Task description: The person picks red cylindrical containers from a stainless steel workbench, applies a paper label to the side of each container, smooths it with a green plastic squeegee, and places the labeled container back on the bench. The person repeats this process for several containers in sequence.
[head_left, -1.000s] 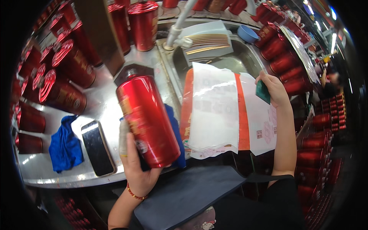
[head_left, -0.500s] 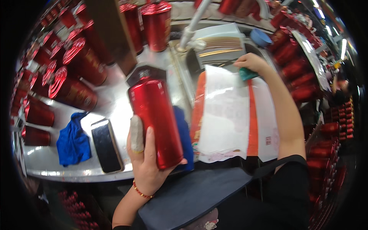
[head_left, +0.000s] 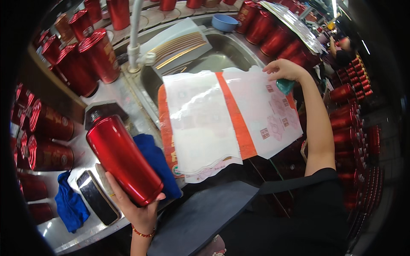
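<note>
My left hand (head_left: 139, 211) grips the red bottle (head_left: 124, 160) at its lower end: my fingers (head_left: 114, 187) wrap up its left side and my thumb presses on its base rim, so the bottle rises out of my palm and leans up and to the left, over the front edge of the desk (head_left: 106, 91). It is a tall, glossy metallic red cylinder, rounded at the shoulder, narrowing to a short dark neck at the top (I cannot see a cap on it). Bright streaks of light run down its length.

Taking the sink (head_left: 213, 53) as my landmark: the bottle sits to the sink's left and nearer me. My right hand (head_left: 284, 70) is at the sink's right front corner, fingers closed around a small teal sponge (head_left: 285, 86) and resting on the far right edge of a white sheet with orange bands (head_left: 230, 115), which is spread across the sink's front. A blue cloth (head_left: 156, 164) lies just left of that sheet, right behind the bottle. Farther left of the sink are a dark phone (head_left: 97, 197) and a second blue rag (head_left: 68, 205). Red canisters (head_left: 92, 55) stand in rows left of and behind the sink, and a white tap (head_left: 134, 40) rises at its left rim.
</note>
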Tool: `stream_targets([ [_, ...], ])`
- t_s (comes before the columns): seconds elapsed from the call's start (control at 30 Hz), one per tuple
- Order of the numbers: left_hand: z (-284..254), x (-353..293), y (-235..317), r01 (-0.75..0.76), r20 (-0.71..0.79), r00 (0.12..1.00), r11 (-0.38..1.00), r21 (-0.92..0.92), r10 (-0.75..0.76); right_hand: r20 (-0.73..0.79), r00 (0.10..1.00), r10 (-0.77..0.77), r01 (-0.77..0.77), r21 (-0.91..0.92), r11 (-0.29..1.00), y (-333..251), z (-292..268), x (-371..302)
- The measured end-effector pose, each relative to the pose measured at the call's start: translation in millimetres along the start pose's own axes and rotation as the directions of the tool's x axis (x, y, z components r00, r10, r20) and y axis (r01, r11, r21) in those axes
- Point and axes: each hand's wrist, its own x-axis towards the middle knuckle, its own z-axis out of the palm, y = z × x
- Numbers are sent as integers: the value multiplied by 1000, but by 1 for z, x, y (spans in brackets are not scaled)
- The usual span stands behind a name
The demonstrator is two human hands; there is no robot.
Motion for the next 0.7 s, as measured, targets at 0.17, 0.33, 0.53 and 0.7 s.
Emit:
stream_targets([
  [0.17,-3,-1,1,-17,16,1000,997,70,16,-124,990,73,-78,-41,996,38,27,-27],
  [0.33,-8,-5,-6,-32,58,998,985,169,23,-177,984,-17,8,-52,999,57,37,-4],
  [0.53,-5,-5,-4,-22,25,1000,987,158,18,-53,999,-6,6,-6,1000,40,27,27],
  [0.7,-1,-3,-2,-14,-13,1000,993,117,16,94,996,-2,13,-110,994,15,9,52],
])
